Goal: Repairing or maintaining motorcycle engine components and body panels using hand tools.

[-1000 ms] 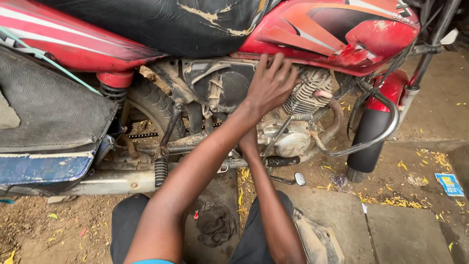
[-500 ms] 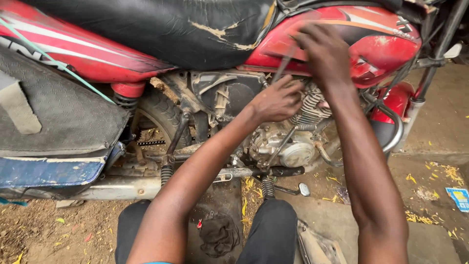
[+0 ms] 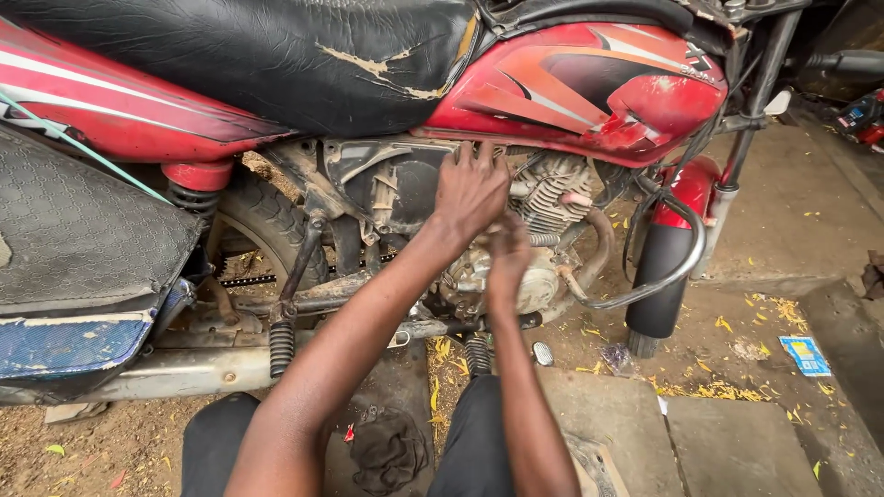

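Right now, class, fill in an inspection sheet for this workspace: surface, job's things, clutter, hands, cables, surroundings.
Surface: dirt ground with concrete slabs.
Job's things: red motorcycle, engine exposed.
Clutter: dark rag, yellow leaves, blue packet.
Hands: left hand spread flat on the engine side; right hand lower at the engine, grip hidden.
Cables: green cord over the rear.
Surroundings: black seat, torn.

Left hand [image 3: 471,189] lies flat against the motorcycle engine [image 3: 543,230] beneath the red tank [image 3: 589,87]; right hand [image 3: 508,247] sits just below.
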